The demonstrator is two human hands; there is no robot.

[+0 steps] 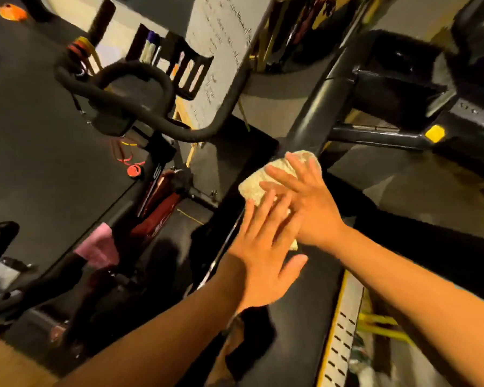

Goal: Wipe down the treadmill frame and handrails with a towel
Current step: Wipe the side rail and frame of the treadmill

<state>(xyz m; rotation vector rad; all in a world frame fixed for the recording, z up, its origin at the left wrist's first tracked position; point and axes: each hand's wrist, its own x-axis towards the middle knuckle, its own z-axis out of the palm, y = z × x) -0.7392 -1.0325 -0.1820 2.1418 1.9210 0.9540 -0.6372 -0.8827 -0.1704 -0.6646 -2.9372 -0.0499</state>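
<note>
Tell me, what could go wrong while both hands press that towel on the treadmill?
The towel is only pressed under the flat left hand and right hand, not gripped, so it could slide off the frame. With both hands on it, neither braces elsewhere; a slip might cost balance.

I'm seeing a bike handlebar (129, 90) sitting left, whiteboard (221, 51) standing behind it, pink cloth (98, 247) lying lower left, orange cone (11, 12) sitting top left

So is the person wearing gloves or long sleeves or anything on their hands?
No gloves: the left hand and right hand are bare, with no rings visible. The left forearm and right forearm are bare too, with no sleeves, watch or bracelet in view.
</note>
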